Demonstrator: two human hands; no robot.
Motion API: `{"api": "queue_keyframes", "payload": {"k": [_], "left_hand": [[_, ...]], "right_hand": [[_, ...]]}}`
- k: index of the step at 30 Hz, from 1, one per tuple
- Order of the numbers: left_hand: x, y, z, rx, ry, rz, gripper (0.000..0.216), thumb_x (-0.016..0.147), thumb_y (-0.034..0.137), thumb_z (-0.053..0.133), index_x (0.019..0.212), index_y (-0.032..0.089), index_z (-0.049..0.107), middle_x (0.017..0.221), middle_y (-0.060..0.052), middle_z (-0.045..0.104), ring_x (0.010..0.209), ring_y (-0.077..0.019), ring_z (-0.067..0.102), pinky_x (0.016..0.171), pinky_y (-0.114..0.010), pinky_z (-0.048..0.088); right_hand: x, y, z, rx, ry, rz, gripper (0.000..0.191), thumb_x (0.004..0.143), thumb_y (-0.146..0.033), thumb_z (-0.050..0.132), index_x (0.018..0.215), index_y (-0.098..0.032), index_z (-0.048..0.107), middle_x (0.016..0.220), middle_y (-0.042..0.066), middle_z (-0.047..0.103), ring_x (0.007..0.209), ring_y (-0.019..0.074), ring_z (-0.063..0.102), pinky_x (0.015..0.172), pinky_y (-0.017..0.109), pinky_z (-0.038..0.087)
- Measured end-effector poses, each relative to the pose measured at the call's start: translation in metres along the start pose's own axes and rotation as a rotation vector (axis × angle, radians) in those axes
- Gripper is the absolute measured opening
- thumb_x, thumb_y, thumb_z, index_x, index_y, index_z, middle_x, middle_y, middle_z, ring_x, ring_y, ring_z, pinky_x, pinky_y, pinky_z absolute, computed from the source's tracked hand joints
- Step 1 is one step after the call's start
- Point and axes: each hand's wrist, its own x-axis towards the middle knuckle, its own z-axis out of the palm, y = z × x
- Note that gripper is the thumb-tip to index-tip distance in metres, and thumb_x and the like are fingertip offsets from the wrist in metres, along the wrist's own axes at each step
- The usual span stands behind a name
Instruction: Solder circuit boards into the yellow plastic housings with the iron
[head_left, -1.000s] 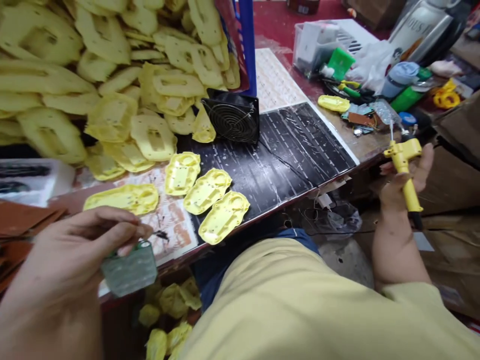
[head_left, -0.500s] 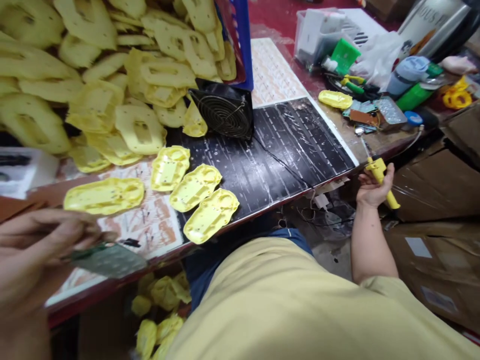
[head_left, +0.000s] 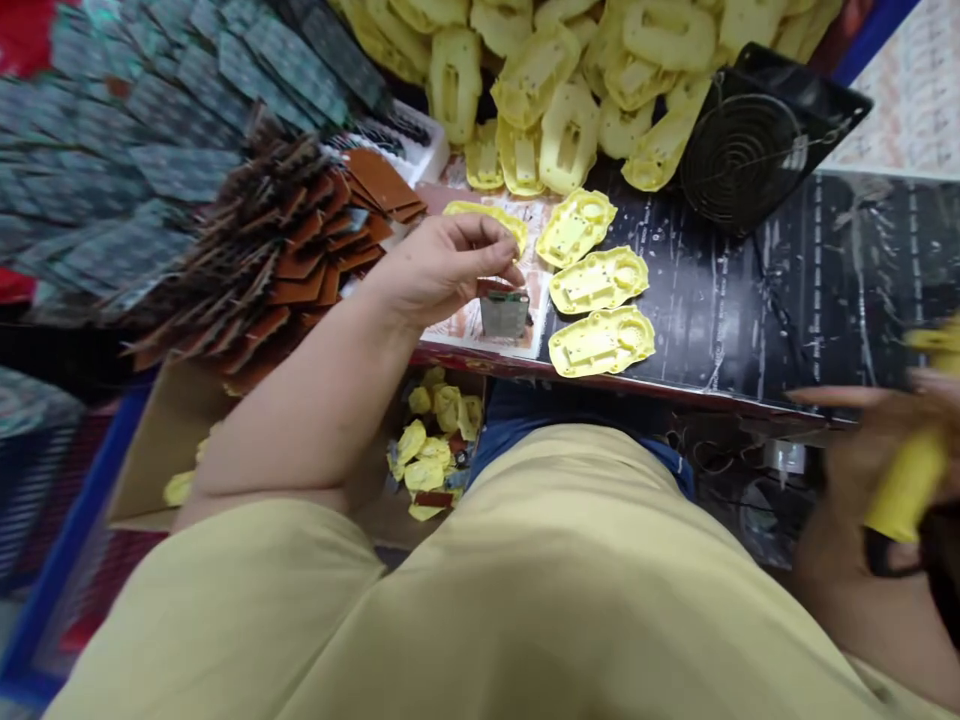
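Note:
My left hand (head_left: 454, 262) is over the table's front edge, its fingers pinched on a small circuit board (head_left: 505, 315) that hangs down from the fingertips. Just beyond it lies a yellow plastic shell (head_left: 491, 215), partly covered by the hand. To the right, three more yellow shells (head_left: 600, 281) lie open side up in a slanting row. At the right edge, smeared by motion, my right hand (head_left: 862, 470) is closed round a yellow soldering iron (head_left: 907, 485); the iron's tip cannot be made out.
A black fan (head_left: 750, 150) stands behind the dark mat (head_left: 720, 300). Yellow shells (head_left: 570, 130) are heaped at the back. Stacks of brown boards (head_left: 300, 270) and grey-green board panels (head_left: 172, 130) fill the left. Below the table is a cardboard box (head_left: 161, 440) beside yellow pieces (head_left: 435, 440).
The view has swung left, bringing the board stacks into sight. My right hand has come in closer to the table with the soldering iron. My left hand still holds the circuit board.

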Motion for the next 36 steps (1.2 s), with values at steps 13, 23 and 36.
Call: {"api": "queue_keyframes", "payload": {"k": [13, 23, 36], "left_hand": [[0.018, 0.007, 0.023, 0.468, -0.444, 0.263, 0.013, 0.083, 0.026, 0.087, 0.083, 0.016, 0.079, 0.071, 0.0, 0.072, 0.077, -0.0177, 0.074, 0.076, -0.031, 0.059], [0.029, -0.026, 0.034, 0.734, -0.43, 0.39, 0.009, 0.088, 0.021, 0.076, 0.09, 0.018, 0.084, 0.081, -0.001, 0.081, 0.084, -0.0157, 0.076, 0.086, -0.028, 0.056], [0.015, -0.034, 0.051, 0.909, -0.385, 0.443, 0.022, 0.093, 0.016, 0.065, 0.101, 0.021, 0.084, 0.094, -0.003, 0.083, 0.095, -0.0198, 0.076, 0.095, -0.033, 0.055]], "right_hand": [[-0.036, -0.05, 0.13, -0.175, -0.63, -0.777, 0.017, 0.103, -0.039, 0.076, 0.116, -0.028, 0.077, 0.107, 0.005, 0.084, 0.095, 0.0233, 0.079, 0.083, 0.034, 0.066], [-0.023, -0.082, 0.093, -0.038, -0.55, -0.798, 0.029, 0.102, -0.03, 0.078, 0.131, -0.031, 0.077, 0.092, -0.001, 0.084, 0.065, 0.0176, 0.076, 0.066, 0.028, 0.064], [-0.018, -0.059, 0.051, 0.155, -0.134, -0.1, 0.047, 0.076, -0.06, 0.095, 0.109, -0.026, 0.088, 0.074, 0.005, 0.075, 0.056, 0.0192, 0.068, 0.05, 0.031, 0.057]]}}
